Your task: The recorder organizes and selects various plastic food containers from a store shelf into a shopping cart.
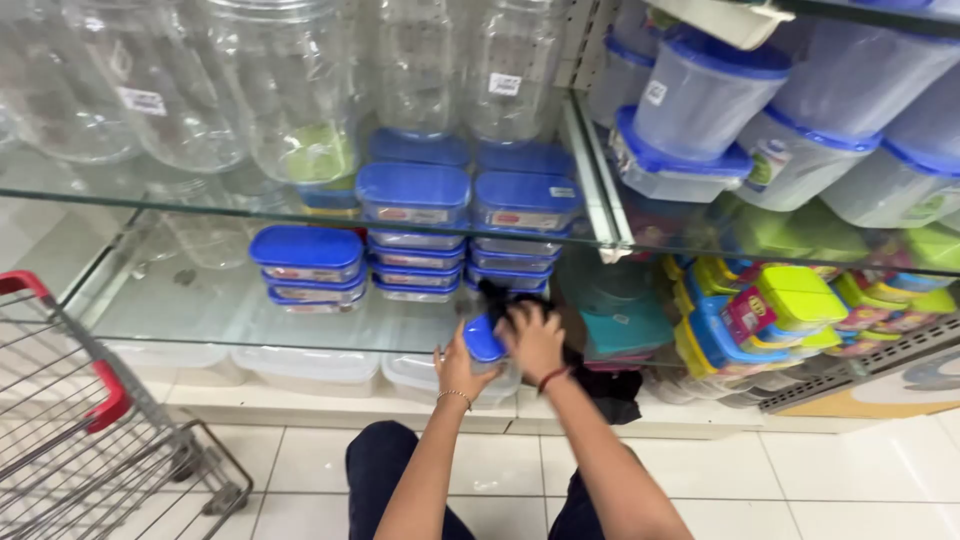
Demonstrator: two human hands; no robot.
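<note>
Left hand (455, 368) and right hand (533, 340): both closed around one small blue-lidded container (484, 340), held between them at the front edge of the lower glass shelf (180, 300). Above and just behind the hands: stacks of blue-lidded boxes (415, 215); higher, clear jars (290, 85). Right of the hands: green and yellow lidded boxes (800, 297); far left: shopping cart (90, 420) on the floor.

A shop: glass shelves (300, 215) w/ price-tagged stacked plastic containers (415, 195), jars (290, 80), shopping cart (70, 420).
</note>
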